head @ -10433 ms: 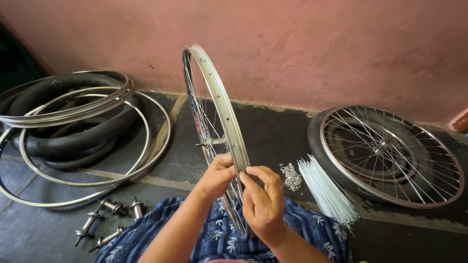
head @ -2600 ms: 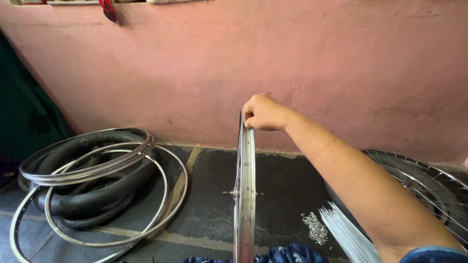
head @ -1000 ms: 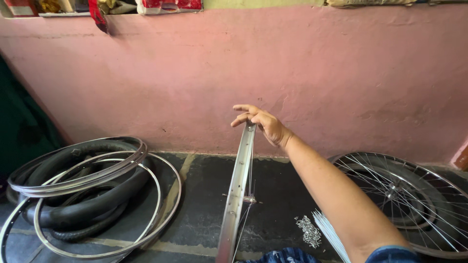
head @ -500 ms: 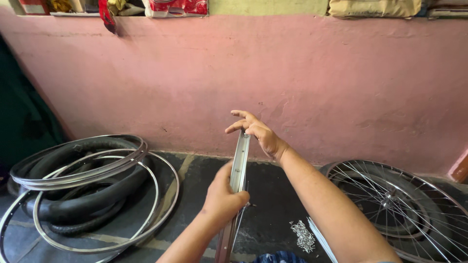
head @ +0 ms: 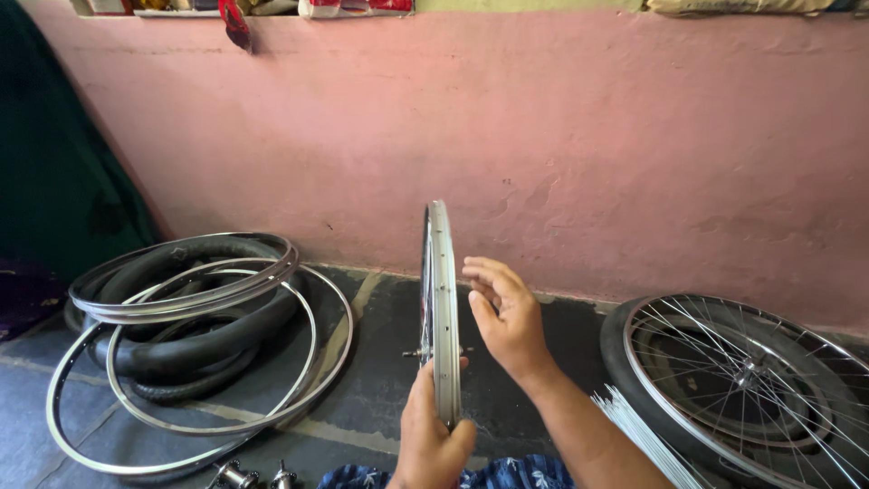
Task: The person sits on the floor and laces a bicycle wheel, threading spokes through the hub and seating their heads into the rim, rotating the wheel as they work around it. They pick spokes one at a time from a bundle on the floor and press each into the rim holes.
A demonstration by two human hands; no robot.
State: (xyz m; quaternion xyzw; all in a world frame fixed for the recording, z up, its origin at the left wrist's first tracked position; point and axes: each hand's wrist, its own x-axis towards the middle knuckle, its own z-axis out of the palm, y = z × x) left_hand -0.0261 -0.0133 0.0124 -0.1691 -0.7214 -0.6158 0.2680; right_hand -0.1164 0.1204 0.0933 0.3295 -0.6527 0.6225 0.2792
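So the bike rim (head: 441, 308) is standing upright, edge-on to the camera, right in the middle, in front of the pink wall (head: 588, 154). Because it's edge-on you barely see the spokes, just a sliver on its left side, and the hub axle (head: 418, 352) poking out at mid height. The bottom of the rim is cut off by the frame.

Left hand (head: 433, 439) is clamped around the lower part of the rim, thumb on the right side, fingers wrapped behind it where you can't see them. Right hand (head: 507, 319) is open, palm facing the rim just beside it; can't tell if it's actually touching the metal.

Bottom edge there's a bit of blue patterned cloth (head: 507, 474), mostly cropped. To the right, a bundle of loose spokes (head: 638, 435), partly behind the forearm, and a finished spoked wheel (head: 738, 385) lying flat, cut off at the corner. On the left, bare rims (head: 195, 281) stacked over black tyres (head: 199, 340) on the dark floor (head: 380, 380). A couple of hubs (head: 237, 473) peek in at the bottom, hard to make out.
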